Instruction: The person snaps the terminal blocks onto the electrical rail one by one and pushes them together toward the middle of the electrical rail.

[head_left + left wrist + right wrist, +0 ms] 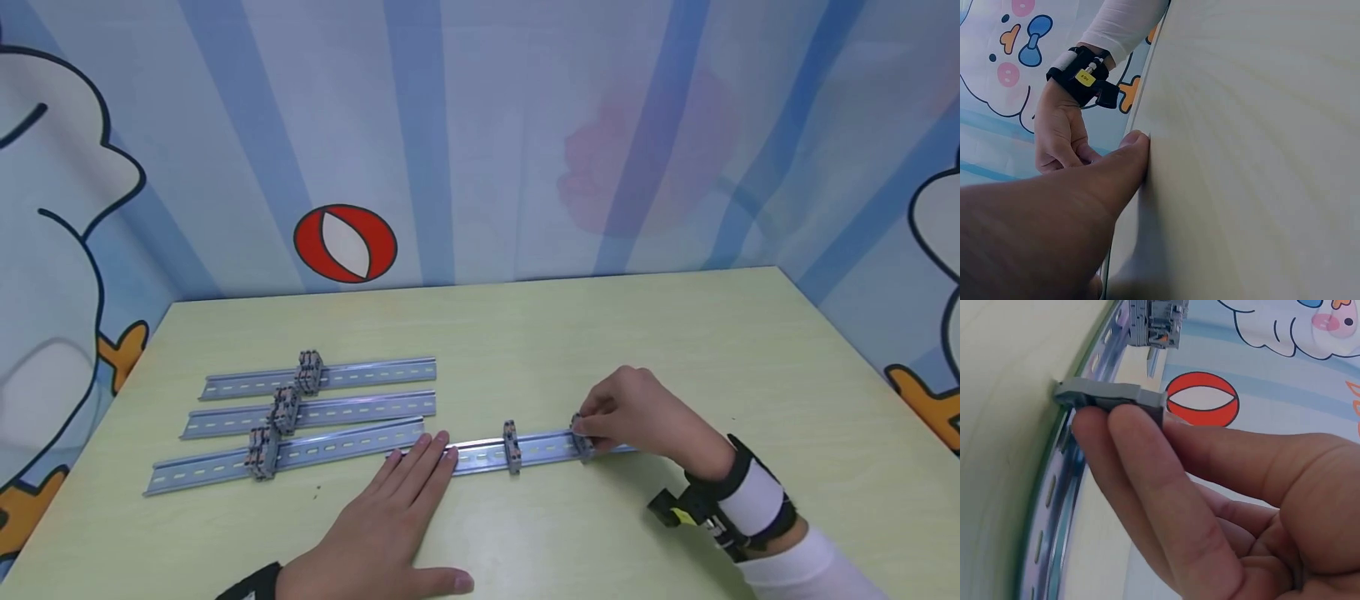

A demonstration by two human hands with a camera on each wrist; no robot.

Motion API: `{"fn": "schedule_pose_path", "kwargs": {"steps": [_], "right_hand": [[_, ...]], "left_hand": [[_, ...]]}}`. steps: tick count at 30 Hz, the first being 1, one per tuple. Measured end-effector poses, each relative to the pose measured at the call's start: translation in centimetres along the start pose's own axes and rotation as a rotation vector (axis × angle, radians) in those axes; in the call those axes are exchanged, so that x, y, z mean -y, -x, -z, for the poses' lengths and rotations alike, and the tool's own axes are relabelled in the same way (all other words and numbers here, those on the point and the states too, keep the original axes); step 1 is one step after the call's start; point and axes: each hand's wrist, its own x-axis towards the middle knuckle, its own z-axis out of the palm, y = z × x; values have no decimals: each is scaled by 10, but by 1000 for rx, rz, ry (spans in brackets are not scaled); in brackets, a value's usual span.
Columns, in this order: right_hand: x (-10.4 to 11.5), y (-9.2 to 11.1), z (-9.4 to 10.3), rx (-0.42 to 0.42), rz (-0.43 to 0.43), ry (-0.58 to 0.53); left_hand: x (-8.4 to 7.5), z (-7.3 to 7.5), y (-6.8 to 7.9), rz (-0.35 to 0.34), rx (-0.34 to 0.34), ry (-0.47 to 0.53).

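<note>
My right hand (637,414) pinches a thin grey terminal block (1110,392) between thumb and fingers. That block sits across the slotted metal DIN rail (543,447), near its right end; whether it is fully clipped on cannot be told. To its left, a second terminal block (512,447) stands upright on the same rail. My left hand (390,517) lies with fingers stretched out, fingertips on the rail's left end, which they partly hide. In the left wrist view the left thumb (1125,162) points outward along the table, holding nothing.
Three more DIN rails lie to the left: a back one (375,372), a middle one (367,408) and a front one (337,443). Each carries a cluster of terminal blocks (262,452). A printed curtain (487,150) stands behind the pale wooden table (525,342).
</note>
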Motion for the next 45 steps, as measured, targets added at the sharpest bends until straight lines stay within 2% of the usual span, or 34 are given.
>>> {"fn": "schedule_pose_path", "kwargs": {"steps": [6,13,25,32,40,45], "right_hand": [[4,-3,-11,0,-9,-98],[6,-6,-24,23,47,-187],[12,-9,-37,28,70,-255],[12,-12,-45,58,84,-335],[14,-11,-49,73,98,-374],[15,-10,-51,63,93,-360]], "left_hand": [[0,1,-1,5,12,-3],[-1,2,0,14,15,-7],[-2,2,0,6,3,-22],[-2,2,0,7,4,-25],[-2,2,1,10,1,-28],[-1,0,1,9,-5,-35]]}}
